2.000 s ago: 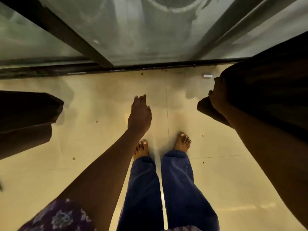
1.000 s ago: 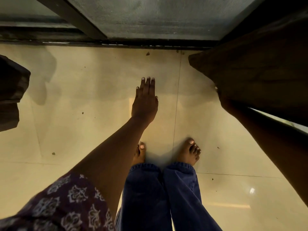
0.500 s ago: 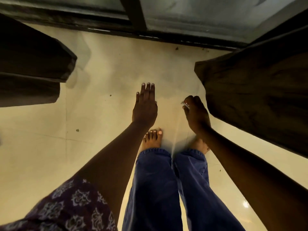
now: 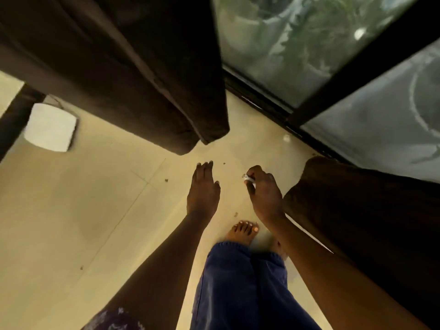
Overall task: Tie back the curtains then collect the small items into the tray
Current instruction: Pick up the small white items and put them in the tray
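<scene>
Hands are held out low over the pale tiled floor (image 4: 71, 222), side by side and apart. The left hand (image 4: 203, 189) is stretched flat, palm down, fingers straight and close together, and nothing is held or touched by it. The right hand (image 4: 263, 191) is curled, and a small white item (image 4: 248, 178) is pinched between thumb and fingertips at its front; what the item is cannot be told. A dark curtain (image 4: 119, 67) is seen hanging at upper left, its lower edge just beyond the left hand's fingertips. A second curtain (image 4: 357, 210), brown, is bunched on the right, just beside the right wrist and forearm, though contact cannot be judged. Glass door panels (image 4: 297, 44) in a dark frame are seen beyond. A small pale speck (image 4: 286, 138) is left lying on the floor near the door track. A white tray-like object (image 4: 51, 127) is seen on the floor at far left, well apart from both hands. One bare foot (image 4: 242, 232) and blue trouser legs (image 4: 238, 287) are seen below the hands
</scene>
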